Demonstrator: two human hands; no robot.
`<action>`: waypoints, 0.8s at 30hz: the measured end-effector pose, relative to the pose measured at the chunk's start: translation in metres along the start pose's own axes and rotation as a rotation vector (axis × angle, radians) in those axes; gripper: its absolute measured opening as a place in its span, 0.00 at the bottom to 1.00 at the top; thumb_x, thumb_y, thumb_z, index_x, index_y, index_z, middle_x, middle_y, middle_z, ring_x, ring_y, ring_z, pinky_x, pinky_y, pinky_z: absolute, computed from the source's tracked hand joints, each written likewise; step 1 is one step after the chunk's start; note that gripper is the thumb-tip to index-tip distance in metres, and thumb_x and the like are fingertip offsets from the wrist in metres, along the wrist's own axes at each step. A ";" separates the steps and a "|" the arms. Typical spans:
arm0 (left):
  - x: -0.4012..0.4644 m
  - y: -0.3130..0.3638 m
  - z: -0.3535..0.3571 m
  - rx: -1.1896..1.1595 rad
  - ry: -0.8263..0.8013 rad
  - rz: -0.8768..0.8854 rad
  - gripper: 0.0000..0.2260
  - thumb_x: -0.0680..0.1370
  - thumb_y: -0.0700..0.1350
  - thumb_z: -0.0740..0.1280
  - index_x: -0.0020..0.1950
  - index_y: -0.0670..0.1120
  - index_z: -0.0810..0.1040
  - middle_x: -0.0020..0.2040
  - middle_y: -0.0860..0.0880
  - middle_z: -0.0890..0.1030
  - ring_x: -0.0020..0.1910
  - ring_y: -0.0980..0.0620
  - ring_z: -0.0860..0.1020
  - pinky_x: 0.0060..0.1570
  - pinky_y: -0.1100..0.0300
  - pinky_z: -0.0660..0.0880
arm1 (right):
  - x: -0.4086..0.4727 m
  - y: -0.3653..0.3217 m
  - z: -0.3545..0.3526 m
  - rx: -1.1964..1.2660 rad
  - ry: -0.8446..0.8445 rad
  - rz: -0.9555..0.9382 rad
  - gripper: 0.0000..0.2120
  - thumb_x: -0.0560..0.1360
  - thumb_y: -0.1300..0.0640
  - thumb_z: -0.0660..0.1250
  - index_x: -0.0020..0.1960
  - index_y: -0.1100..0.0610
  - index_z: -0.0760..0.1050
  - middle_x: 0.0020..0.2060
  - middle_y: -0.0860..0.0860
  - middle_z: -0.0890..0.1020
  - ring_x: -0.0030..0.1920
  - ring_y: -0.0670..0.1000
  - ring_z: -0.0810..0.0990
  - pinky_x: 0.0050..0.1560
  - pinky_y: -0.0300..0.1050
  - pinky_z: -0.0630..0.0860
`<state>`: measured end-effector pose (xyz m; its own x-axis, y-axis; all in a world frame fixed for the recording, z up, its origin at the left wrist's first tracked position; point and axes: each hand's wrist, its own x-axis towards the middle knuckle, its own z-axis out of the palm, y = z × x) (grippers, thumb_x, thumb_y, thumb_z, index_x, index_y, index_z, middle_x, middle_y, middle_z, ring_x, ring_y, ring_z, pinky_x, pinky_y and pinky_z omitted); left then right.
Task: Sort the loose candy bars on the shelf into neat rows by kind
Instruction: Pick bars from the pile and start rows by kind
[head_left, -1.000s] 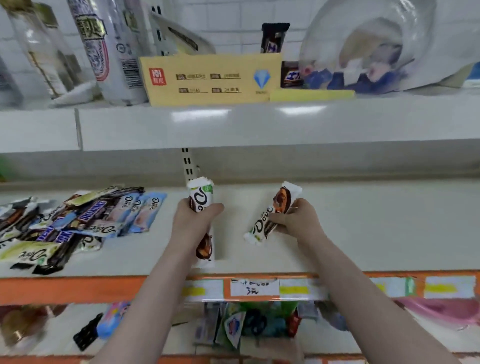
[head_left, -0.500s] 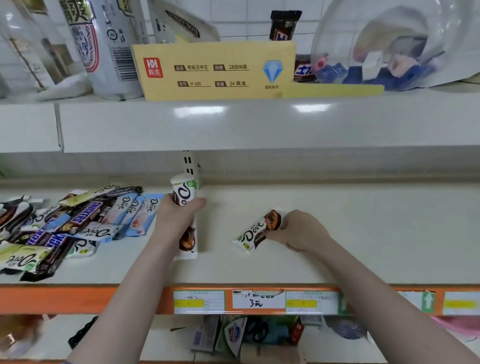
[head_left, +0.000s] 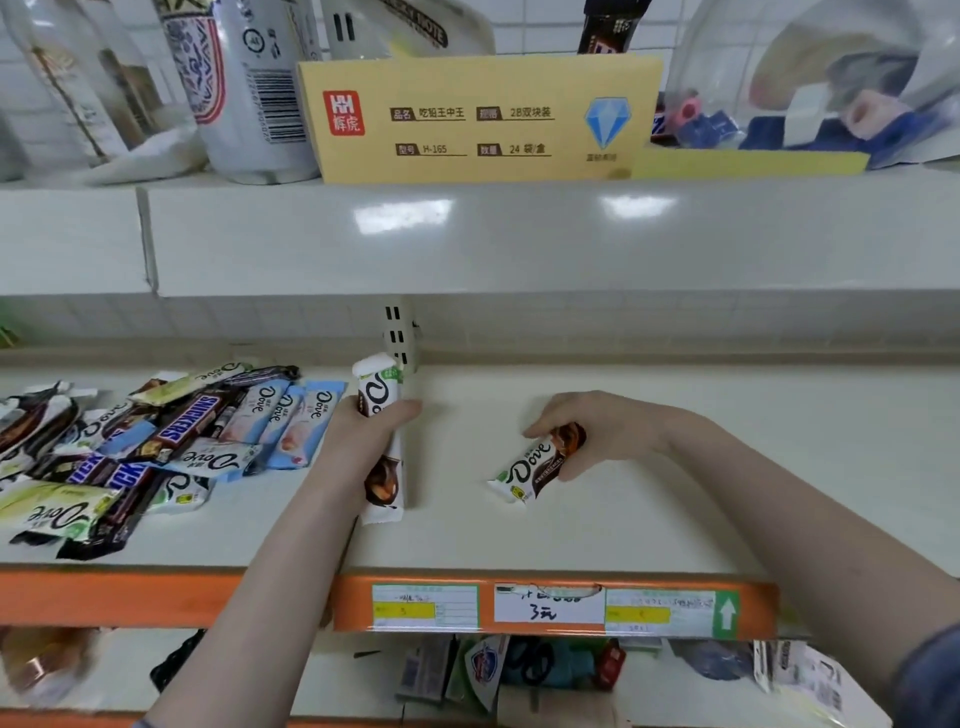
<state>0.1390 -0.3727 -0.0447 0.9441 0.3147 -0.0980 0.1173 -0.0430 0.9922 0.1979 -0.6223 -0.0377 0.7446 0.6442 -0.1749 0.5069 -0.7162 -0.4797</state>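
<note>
A person's left hand (head_left: 363, 441) grips one white-and-brown Dove bar (head_left: 382, 436) around its middle, tilted up off the shelf (head_left: 675, 493), while the right hand (head_left: 597, 431) pinches the brown end of a matching Dove bar (head_left: 535, 467) lying flat on bare shelf. The foil-wrapped bars look light, stiff and slick, probably best held across the body rather than by the crimped ends. The unsorted pile (head_left: 156, 447) of Dove and Snickers bars lies loose to the left, in no container.

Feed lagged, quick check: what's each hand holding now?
Left hand: grips a white Dove bar.
Right hand: pinches a second Dove bar on the shelf.
</note>
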 end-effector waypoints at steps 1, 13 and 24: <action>0.001 -0.002 -0.002 -0.031 0.004 -0.016 0.07 0.72 0.44 0.71 0.42 0.47 0.74 0.36 0.47 0.75 0.33 0.50 0.74 0.32 0.61 0.70 | 0.003 -0.001 0.001 -0.022 0.019 -0.015 0.21 0.65 0.62 0.75 0.57 0.61 0.78 0.45 0.51 0.75 0.43 0.47 0.74 0.46 0.42 0.70; 0.013 -0.022 -0.009 -0.174 0.054 -0.075 0.07 0.71 0.43 0.72 0.43 0.46 0.75 0.37 0.46 0.78 0.35 0.49 0.77 0.35 0.59 0.73 | 0.060 -0.005 0.012 -0.350 0.582 0.020 0.14 0.67 0.48 0.70 0.50 0.53 0.77 0.44 0.52 0.80 0.46 0.56 0.77 0.43 0.45 0.70; 0.017 -0.031 -0.012 -0.239 0.025 -0.106 0.11 0.71 0.43 0.71 0.50 0.43 0.76 0.45 0.42 0.80 0.42 0.44 0.80 0.40 0.54 0.77 | 0.131 -0.005 0.000 -0.299 0.433 0.096 0.14 0.70 0.50 0.67 0.52 0.57 0.77 0.48 0.56 0.78 0.51 0.57 0.76 0.50 0.48 0.71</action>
<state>0.1479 -0.3547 -0.0759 0.9220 0.3292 -0.2038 0.1366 0.2162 0.9668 0.2933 -0.5340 -0.0579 0.8726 0.4476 0.1957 0.4825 -0.8523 -0.2018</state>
